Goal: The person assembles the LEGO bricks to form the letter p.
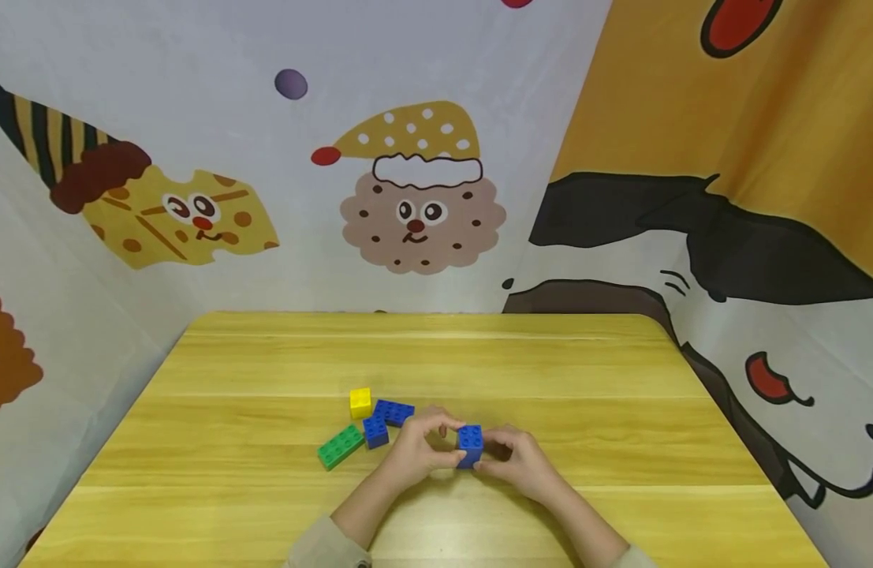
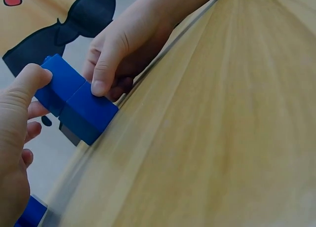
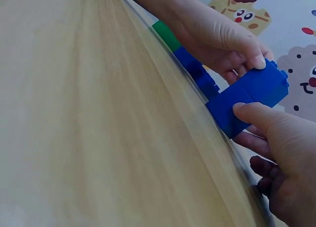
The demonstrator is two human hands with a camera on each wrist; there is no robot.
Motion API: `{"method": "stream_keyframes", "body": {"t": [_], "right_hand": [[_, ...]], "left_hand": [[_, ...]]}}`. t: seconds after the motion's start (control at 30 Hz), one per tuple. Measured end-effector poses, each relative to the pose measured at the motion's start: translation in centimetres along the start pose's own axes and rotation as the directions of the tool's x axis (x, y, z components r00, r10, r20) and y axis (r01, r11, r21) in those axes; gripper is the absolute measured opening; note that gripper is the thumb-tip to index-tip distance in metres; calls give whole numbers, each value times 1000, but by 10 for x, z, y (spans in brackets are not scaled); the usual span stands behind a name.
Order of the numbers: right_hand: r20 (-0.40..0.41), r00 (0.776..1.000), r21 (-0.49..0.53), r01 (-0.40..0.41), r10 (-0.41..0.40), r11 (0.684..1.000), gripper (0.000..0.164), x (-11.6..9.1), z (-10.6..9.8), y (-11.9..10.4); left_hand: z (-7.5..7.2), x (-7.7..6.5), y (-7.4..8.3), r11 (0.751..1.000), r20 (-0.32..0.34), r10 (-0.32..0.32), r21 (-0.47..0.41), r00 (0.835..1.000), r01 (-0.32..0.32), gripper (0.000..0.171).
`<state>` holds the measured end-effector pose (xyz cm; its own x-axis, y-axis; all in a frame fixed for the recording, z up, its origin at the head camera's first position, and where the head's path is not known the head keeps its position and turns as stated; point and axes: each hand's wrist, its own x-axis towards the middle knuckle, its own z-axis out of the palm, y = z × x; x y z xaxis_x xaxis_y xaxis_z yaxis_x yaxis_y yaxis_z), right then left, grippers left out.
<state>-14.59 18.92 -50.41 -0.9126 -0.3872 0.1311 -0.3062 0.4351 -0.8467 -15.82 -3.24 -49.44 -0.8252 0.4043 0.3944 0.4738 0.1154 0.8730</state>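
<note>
Two blue toy building bricks stand stacked on the table, with a thin seam between them in both wrist views. My left hand [image 1: 416, 451] pinches the upper blue brick [image 2: 61, 79] between thumb and fingers, from the left side. From the right, my right hand [image 1: 523, 464] grips the lower blue brick [image 3: 226, 110], its thumb on the near face. Studs show on top of the stack in the head view. The lower brick's base meets the wooden tabletop.
Left of my hands lie a yellow brick [image 1: 360, 403], a long blue brick [image 1: 394, 412], a small blue brick [image 1: 375, 432] and a long green brick [image 1: 341, 447]. They sit close together on the wooden table [image 1: 592, 379]. A cartoon-print cloth [image 1: 230, 71] hangs behind.
</note>
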Motion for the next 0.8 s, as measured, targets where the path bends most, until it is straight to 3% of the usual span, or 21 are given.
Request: {"method": "stream_keyframes", "body": {"t": [0.1, 0.33, 0.6, 0.8], "right_hand": [[0, 1000, 4, -6, 6, 1000, 33, 0, 0, 0], [-4, 1000, 7, -1, 1, 1000, 32, 0, -1, -1], [-8, 1000, 36, -5, 5, 999, 30, -2, 2, 3], [-23, 1000, 38, -4, 5, 999, 31, -1, 2, 3]], "left_hand": [[0, 1, 0, 1000, 3, -12, -7, 1000, 12, 36], [-3, 2, 6, 991, 42, -130, -35, 991, 131, 32], [-4, -1, 7, 990, 59, -137, -27, 989, 139, 32], [-2, -4, 4, 995, 31, -101, -13, 994, 101, 32]]}}
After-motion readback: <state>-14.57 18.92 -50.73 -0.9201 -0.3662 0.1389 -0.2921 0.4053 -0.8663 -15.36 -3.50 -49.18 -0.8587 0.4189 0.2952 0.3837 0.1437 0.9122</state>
